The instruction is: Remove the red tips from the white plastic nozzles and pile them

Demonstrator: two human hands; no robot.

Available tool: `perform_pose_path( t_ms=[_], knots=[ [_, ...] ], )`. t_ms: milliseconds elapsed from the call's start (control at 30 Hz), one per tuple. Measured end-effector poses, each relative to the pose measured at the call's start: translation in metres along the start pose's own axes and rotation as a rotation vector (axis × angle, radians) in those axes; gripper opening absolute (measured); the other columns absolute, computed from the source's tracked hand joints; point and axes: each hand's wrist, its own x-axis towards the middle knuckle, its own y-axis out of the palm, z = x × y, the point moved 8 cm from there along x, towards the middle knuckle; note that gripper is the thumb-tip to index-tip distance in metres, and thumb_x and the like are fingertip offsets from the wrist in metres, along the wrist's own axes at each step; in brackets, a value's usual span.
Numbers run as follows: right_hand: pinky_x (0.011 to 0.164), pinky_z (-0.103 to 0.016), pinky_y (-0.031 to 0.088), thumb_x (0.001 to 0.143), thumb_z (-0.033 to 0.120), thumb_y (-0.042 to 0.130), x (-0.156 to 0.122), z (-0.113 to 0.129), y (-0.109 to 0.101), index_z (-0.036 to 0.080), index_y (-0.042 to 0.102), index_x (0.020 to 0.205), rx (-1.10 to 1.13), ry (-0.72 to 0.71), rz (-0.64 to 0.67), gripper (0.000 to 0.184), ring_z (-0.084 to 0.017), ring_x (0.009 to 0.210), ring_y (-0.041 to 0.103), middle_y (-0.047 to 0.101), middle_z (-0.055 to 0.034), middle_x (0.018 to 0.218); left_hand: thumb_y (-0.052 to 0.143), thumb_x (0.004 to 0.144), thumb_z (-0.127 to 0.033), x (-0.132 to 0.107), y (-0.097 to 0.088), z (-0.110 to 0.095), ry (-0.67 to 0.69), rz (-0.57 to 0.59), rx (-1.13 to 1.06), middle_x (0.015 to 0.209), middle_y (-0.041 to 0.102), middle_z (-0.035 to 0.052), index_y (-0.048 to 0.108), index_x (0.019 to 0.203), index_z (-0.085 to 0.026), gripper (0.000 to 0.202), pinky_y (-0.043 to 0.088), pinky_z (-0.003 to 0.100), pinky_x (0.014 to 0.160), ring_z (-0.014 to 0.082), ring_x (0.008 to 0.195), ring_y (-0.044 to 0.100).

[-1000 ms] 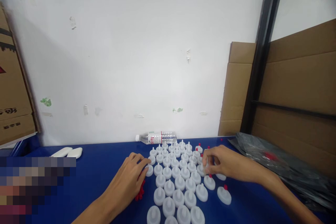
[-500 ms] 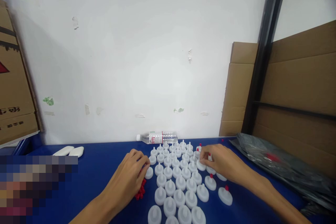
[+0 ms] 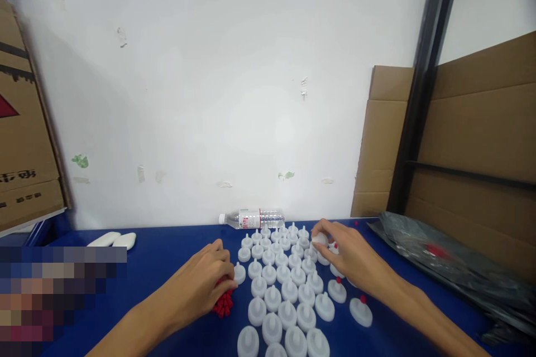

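Several white nozzle caps [image 3: 281, 290] stand in rows on the blue table [image 3: 159, 262]. A few at the right carry red tips, such as the capped one [image 3: 360, 310]. My left hand [image 3: 200, 284] rests curled over a small pile of red tips [image 3: 223, 303] at the left edge of the rows. My right hand [image 3: 347, 256] has its fingers closed round a white cap [image 3: 320, 240], lifted slightly at the far right corner of the rows.
A clear water bottle [image 3: 251, 218] lies against the white wall behind the caps. Two white oval pieces [image 3: 113, 240] lie at the far left. A dark plastic bag [image 3: 452, 265] and cardboard sheets [image 3: 477, 139] fill the right; a carton [image 3: 25, 139] stands left.
My right hand has moved up and away from the near rows to the far right caps and closed on one. My left hand has drawn back a little over the red tips.
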Motion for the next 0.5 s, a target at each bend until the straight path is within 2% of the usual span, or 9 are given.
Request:
perform_pose_path(
  t_ms=[133, 300, 500],
  knots=[
    [0.071, -0.033, 0.048, 0.099, 0.032, 0.052, -0.003, 0.011, 0.000, 0.025, 0.060, 0.109, 0.010, -0.039, -0.020, 0.015, -0.021, 0.080, 0.065, 0.069, -0.0032, 0.096, 0.066, 0.094, -0.024, -0.002, 0.008, 0.005, -0.047, 0.014, 0.020, 0.082, 0.065, 0.0012, 0.070, 0.079, -0.022, 0.016, 0.041, 0.032, 0.076, 0.0210, 0.085, 0.056],
    [0.064, -0.029, 0.047, 0.100, 0.031, 0.053, -0.005, 0.022, 0.005, 0.025, 0.062, 0.106, 0.023, -0.094, -0.013, 0.012, -0.019, 0.072, 0.064, 0.069, -0.0007, 0.089, 0.063, 0.094, -0.018, -0.003, 0.011, 0.001, -0.052, 0.041, 0.032, 0.080, 0.065, 0.0008, 0.068, 0.077, -0.021, 0.018, 0.041, 0.032, 0.078, 0.0208, 0.084, 0.057],
    [0.070, -0.029, 0.051, 0.097, 0.026, 0.062, -0.004, 0.022, 0.012, 0.026, 0.063, 0.107, 0.122, -0.145, -0.040, 0.010, -0.017, 0.080, 0.066, 0.070, -0.0009, 0.103, 0.054, 0.094, -0.010, -0.002, 0.016, -0.004, -0.083, 0.131, 0.039, 0.086, 0.066, 0.0018, 0.065, 0.082, -0.021, 0.020, 0.042, 0.035, 0.083, 0.0218, 0.087, 0.059]
  ],
)
